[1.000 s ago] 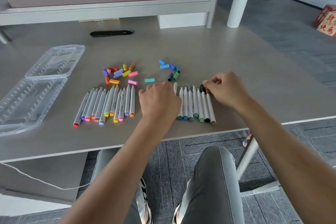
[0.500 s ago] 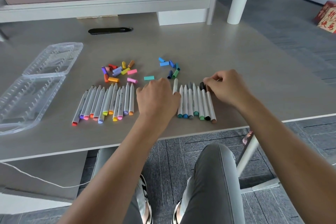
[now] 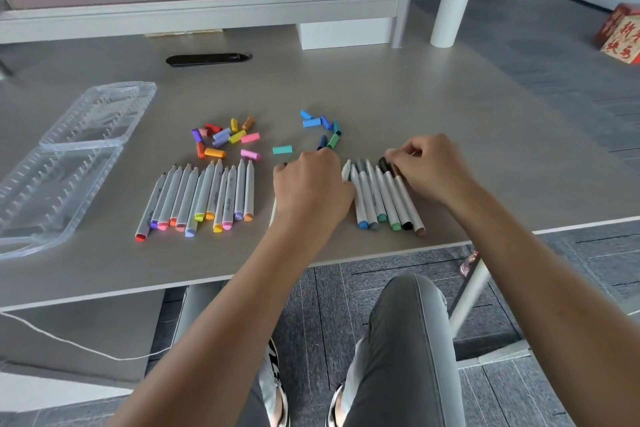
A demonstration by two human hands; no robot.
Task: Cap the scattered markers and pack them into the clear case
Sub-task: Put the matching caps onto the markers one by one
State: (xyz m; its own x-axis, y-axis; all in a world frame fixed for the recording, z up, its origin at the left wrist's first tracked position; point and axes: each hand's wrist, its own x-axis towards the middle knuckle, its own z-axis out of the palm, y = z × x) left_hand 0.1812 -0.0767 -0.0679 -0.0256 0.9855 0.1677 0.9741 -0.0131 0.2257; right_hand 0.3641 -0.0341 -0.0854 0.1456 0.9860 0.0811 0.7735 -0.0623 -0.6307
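Grey counter (image 3: 398, 87) under me carries two rows of uncapped markers. I see little change over the last second: my right hand (image 3: 429, 166) stays at the far end of the right marker row (image 3: 384, 198), fingers curled, pinching a black cap (image 3: 383, 164) at a marker's tip, so capping has only begun. My left hand (image 3: 308, 191) stays fisted between the rows, apparently round a white marker; its grip is hidden. Loose caps (image 3: 225, 139) lie beyond the left marker row (image 3: 204, 198). The clear case (image 3: 52, 166) sits open at far left, partly cut off.
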